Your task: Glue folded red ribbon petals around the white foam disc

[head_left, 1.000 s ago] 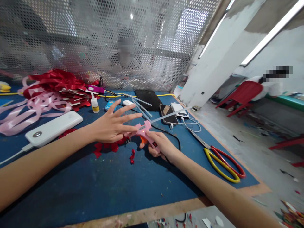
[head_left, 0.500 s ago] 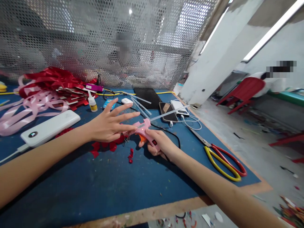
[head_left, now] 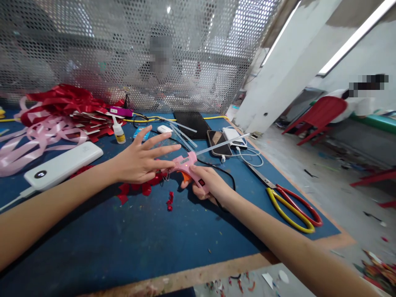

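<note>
Right hand (head_left: 206, 186) closed around the grip of a pink glue gun (head_left: 185, 165), orange trigger showing under the fingers; a clear glue stick (head_left: 222, 144) projects from the rear of the gun, up and to the right. The gun is held low over the blue table mat (head_left: 130, 239), near its middle, nozzle pointing left. Left hand (head_left: 139, 161) with fingers spread wide, holding nothing in its grasp; its lower fingertips lie at the gun's nozzle, over small red ribbon pieces (head_left: 140, 189) on the mat (whether the fingertips press a piece cannot be told). A black cord (head_left: 227, 178) runs from the gun behind the right wrist.

Left of the left forearm: a white power bank (head_left: 63, 164). Beyond it, heaped pink ribbon (head_left: 37, 138) and red ribbon (head_left: 62, 101), with a small glue bottle (head_left: 118, 133) just beside. Behind the gun: loose clear glue sticks (head_left: 182, 134), a black mesh pad (head_left: 193, 121), a phone (head_left: 219, 143). Right of the right forearm: scissors with red and yellow handles (head_left: 292, 206), flat on the mat. A perforated metal screen (head_left: 123, 53) stands at the mat's far edge; a person sits behind it.
</note>
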Action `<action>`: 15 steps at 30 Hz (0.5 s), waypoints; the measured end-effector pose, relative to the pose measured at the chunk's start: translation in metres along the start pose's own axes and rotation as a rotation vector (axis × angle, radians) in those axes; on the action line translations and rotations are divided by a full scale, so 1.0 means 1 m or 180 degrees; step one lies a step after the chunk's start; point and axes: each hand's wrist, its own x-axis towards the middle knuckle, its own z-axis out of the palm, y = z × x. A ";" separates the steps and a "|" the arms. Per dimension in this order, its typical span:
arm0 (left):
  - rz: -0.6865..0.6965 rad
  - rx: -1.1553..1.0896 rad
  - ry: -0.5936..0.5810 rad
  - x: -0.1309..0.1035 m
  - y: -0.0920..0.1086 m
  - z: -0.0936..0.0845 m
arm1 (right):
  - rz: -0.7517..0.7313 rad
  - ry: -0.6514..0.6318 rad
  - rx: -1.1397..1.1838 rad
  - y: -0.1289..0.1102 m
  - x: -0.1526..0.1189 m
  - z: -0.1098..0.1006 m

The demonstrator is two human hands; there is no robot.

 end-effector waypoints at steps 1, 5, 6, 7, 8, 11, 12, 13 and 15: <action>-0.0015 -0.0008 -0.0009 -0.001 0.000 0.001 | -0.0014 -0.0007 0.0002 0.000 0.000 0.000; -0.0088 -0.0038 -0.0066 -0.004 -0.003 0.002 | 0.0023 -0.0021 0.0015 -0.001 -0.001 -0.001; -0.0100 -0.0040 -0.0086 -0.004 -0.004 0.002 | 0.0053 -0.0004 0.0011 -0.002 -0.001 0.000; -0.0109 -0.0040 -0.0103 -0.005 -0.004 0.002 | 0.0077 0.0021 0.0011 -0.003 -0.002 0.000; -0.0113 -0.0041 -0.0116 -0.006 -0.005 0.002 | 0.0094 0.0046 0.0015 -0.004 -0.002 0.000; -0.0142 -0.0064 -0.0140 -0.009 -0.007 0.003 | 0.0126 0.0093 0.0011 -0.006 -0.003 0.001; -0.0157 -0.0082 -0.0141 -0.009 -0.007 0.003 | 0.0127 0.0099 -0.0002 -0.007 -0.003 0.002; -0.0177 -0.0102 -0.0135 -0.010 -0.007 0.004 | 0.0123 0.0100 -0.0017 -0.007 -0.003 0.002; -0.0214 -0.0156 -0.0094 -0.011 -0.008 0.004 | 0.0110 0.0088 -0.0044 -0.007 -0.003 0.002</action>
